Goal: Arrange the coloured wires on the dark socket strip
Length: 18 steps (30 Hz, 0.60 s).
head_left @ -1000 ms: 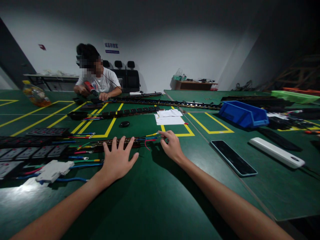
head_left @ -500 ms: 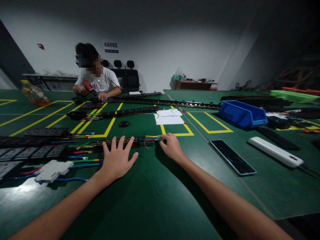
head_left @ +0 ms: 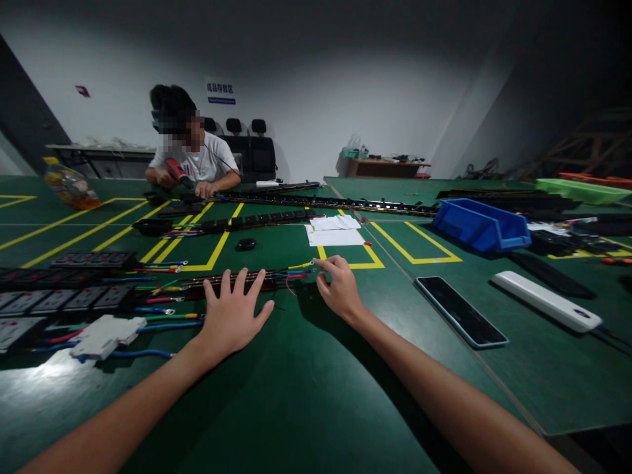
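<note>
My left hand (head_left: pixel 232 319) lies palm down with its fingers spread over a dark strip with copper-coloured rails (head_left: pixel 197 283). Out of the strip's right end run several wires. A yellow wire (head_left: pixel 299 266) ends in a ring terminal (head_left: pixel 311 263), and the index fingertip of my right hand (head_left: pixel 340 289) is at that terminal. The thumb stands apart below the index finger, with a gap between them; the other fingers are curled. Just below are a blue wire (head_left: pixel 291 272) with a terminal and a loose red wire (head_left: pixel 291 284).
Socket units (head_left: pixel 64 301) with wires and a white breaker (head_left: pixel 106 336) lie left. Right are a phone (head_left: pixel 459 311), a white bar-shaped device (head_left: pixel 546 301) and a blue bin (head_left: pixel 484 224). Papers (head_left: pixel 336 234) lie ahead. Across the table a co-worker (head_left: pixel 197 155) holds a red power tool (head_left: pixel 178 172).
My right index finger has moved slightly up and away from the thumb. The yellow wire's end now stands apart from the blue one. My left hand has stayed in place.
</note>
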Tool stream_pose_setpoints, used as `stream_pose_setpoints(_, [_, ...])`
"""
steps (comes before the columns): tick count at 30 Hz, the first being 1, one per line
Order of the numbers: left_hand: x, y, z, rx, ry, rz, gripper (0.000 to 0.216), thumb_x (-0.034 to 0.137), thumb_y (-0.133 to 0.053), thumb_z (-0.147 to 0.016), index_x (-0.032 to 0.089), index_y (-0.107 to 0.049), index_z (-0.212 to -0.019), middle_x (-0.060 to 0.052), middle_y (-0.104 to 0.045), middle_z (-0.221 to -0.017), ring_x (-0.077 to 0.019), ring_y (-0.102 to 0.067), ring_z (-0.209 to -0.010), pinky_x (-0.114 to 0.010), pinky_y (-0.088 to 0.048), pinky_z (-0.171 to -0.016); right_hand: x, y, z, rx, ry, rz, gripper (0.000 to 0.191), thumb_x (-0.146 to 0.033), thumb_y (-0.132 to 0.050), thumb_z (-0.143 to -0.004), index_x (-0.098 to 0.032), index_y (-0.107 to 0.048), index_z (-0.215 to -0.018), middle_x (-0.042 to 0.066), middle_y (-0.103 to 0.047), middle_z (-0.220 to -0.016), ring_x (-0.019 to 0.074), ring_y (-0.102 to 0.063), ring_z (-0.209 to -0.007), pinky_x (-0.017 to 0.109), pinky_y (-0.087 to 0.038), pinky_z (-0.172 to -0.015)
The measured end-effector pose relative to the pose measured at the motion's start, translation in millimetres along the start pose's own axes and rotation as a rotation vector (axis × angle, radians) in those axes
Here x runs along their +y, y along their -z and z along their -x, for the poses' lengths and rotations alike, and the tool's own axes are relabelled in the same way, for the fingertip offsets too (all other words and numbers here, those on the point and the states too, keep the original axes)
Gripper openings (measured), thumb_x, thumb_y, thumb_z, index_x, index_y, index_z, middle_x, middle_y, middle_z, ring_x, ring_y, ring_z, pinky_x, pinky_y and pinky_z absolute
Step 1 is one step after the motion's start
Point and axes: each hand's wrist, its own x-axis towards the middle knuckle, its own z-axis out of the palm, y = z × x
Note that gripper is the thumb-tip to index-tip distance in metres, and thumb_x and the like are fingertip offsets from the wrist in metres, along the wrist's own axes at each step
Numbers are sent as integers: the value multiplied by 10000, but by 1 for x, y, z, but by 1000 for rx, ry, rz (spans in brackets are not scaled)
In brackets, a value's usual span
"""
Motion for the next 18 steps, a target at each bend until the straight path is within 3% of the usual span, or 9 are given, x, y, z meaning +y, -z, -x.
stream_pose_setpoints(12, [1, 1, 0, -8, -9, -22, 746, 658, -265, -988, 283, -290, -1632, -195, -377, -1634, -510, -313, -1480, -814, -217, -1100, 6, -3, 0, -248, -62, 287, 287, -135, -548, -891, -171, -783, -1054, 134, -662, -943, 274, -569, -921, 392, -457, -869])
stream_pose_setpoints(18, [3, 3, 2, 8, 4, -31, 727, 634, -308, -987, 284, -316, -1624, -178, -392, -1629, -502, -322, -1475, -802, -217, -1109, 3, -2, -1, -244, -79, 224, 366, -154, -533, -893, -138, -724, -1205, 131, -661, -1024, 267, -587, -991, 383, -473, -918])
